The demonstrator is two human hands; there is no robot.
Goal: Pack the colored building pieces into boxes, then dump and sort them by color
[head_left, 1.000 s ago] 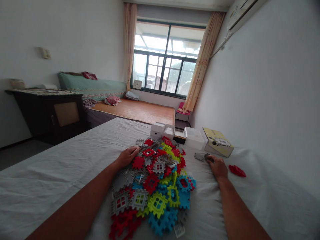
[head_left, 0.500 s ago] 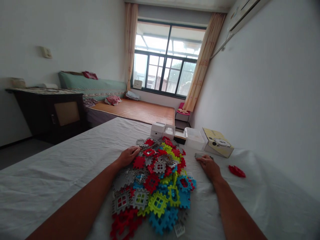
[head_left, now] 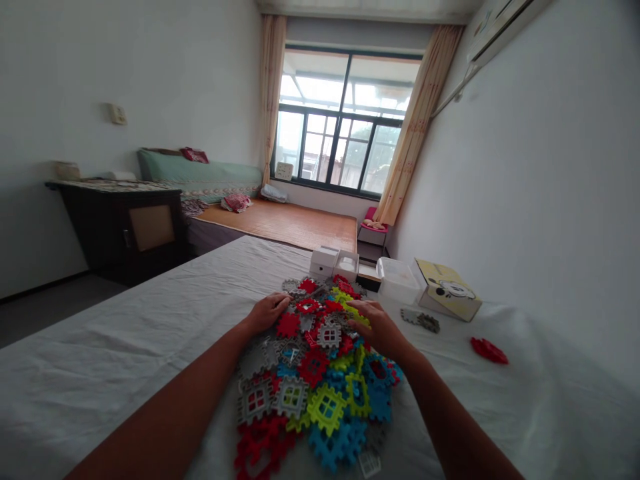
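Note:
A heap of interlocking plastic tiles [head_left: 320, 373] in red, grey, blue and yellow-green lies on the white sheet [head_left: 125, 347] in front of me. My left hand [head_left: 267, 311] rests on the heap's left upper edge, fingers loosely curled over a red and a grey tile. My right hand [head_left: 377, 327] lies on the heap's right upper part, fingers stretched over yellow-green and red tiles, holding nothing that I can see. Two grey tiles [head_left: 421, 319] lie apart on the sheet to the right. Farther right sits a small group of red tiles [head_left: 489, 350].
Beyond the heap stand small white boxes [head_left: 334, 262], a clear plastic tub [head_left: 398, 281] and a tilted yellow-and-white cardboard box [head_left: 447, 290]. A white wall runs along the right. A dark cabinet [head_left: 125, 227] and a low bed [head_left: 280, 223] are at the left and back.
My right hand left the grey tiles on the right and moved left onto the heap. The grey tiles stay on the sheet. My left hand has barely moved.

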